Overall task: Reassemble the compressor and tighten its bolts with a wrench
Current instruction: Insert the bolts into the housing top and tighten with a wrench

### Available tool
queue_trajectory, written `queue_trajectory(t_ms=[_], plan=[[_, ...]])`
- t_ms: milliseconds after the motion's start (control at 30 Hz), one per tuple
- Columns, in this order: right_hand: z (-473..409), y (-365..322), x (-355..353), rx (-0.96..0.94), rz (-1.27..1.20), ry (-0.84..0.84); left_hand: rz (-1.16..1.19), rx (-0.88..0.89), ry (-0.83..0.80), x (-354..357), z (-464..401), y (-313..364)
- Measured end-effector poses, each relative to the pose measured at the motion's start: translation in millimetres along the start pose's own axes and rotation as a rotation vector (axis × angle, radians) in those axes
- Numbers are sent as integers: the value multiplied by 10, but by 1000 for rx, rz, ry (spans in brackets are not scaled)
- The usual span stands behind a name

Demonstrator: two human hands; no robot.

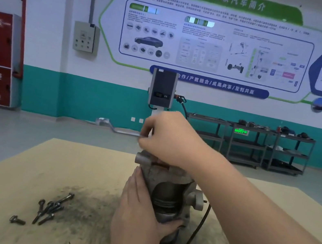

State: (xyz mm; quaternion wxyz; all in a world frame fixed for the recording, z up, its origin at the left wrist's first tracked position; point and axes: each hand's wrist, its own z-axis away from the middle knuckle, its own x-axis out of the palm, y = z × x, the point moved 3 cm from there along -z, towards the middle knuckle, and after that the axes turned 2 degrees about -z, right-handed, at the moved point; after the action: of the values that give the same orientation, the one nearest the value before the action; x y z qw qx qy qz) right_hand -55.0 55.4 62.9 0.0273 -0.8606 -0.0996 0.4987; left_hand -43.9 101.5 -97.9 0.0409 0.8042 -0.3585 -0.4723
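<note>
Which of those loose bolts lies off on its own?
The short bolt nearest the camera, far left; the others form a touching pile of bolts behind it.

Grey metal compressor, stood upright on the tan sheet, grimy, with an open side window showing a ringed piston inside. Black cable trailing from its right side down to the sheet. Well apart to the left, a loose heap of dark long bolts, one short bolt lying alone just beside them. Top fitting partly hidden, possibly a flange.
</note>
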Motion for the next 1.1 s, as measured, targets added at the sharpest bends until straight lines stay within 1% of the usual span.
queue_trajectory(t_ms=[67,133,167,200,233,267,300,333,367,400,433,467,533,567,633,667,700,733,767,800,833,900,933,1000,1033,1100], plan=[[-266,110,47,145,-9,-126,11,-12,-11,-31,3,0],[-449,271,64,295,24,-176,18,-32,-39,-49,3,-10],[-512,394,57,386,-128,-189,16,-17,-53,-29,3,-19],[-529,523,56,524,-460,-195,12,-4,-53,4,14,-34],[-491,638,72,686,-841,-201,19,0,-38,33,16,-43],[-417,752,77,802,-1150,-182,24,5,-24,52,10,-47],[-324,884,71,905,-1458,-99,22,11,-7,54,4,-51],[-217,1013,64,973,-1704,19,23,15,4,67,10,-60],[-107,1124,54,1007,-1878,116,27,15,6,72,13,-64],[23,1238,38,1020,-1991,184,31,9,-7,61,9,-58],[161,1324,12,1024,-2041,225,29,2,-20,54,9,-52],[305,1366,-2,1013,-2014,242,19,-1,-25,50,13,-52],[599,1314,-10,952,-1853,261,5,-6,-8,25,36,-67],[716,1268,-1,862,-1780,329,23,-18,-3,16,44,-66],[922,1110,30,597,-1643,551,36,-35,-12,-8,44,-55],[1011,975,42,443,-1483,652,35,-21,-31,1,37,-49],[1082,821,24,299,-1241,729,25,-6,-37,16,38,-45],[1119,670,-4,171,-947,765,24,-3,-34,21,43,-40],[1114,515,-27,50,-667,737,41,-10,-34,21,41,-34],[1063,373,-47,-51,-441,651,52,-12,-34,18,34,-28],[974,245,-65,-122,-278,543,55,-11,-33,15,28,-27],[684,40,-80,-192,-67,308,53,-9,-50,20,26,-22],[509,-39,-72,-206,16,195,49,-9,-59,17,18,-17],[163,-120,-44,-217,108,46,32,-5,-56,31,1,-20],[4,-110,-28,-190,111,-7,21,-4,-50,43,1,-24],[-283,22,11,-56,69,-97,16,0,-40,55,2,-33]])
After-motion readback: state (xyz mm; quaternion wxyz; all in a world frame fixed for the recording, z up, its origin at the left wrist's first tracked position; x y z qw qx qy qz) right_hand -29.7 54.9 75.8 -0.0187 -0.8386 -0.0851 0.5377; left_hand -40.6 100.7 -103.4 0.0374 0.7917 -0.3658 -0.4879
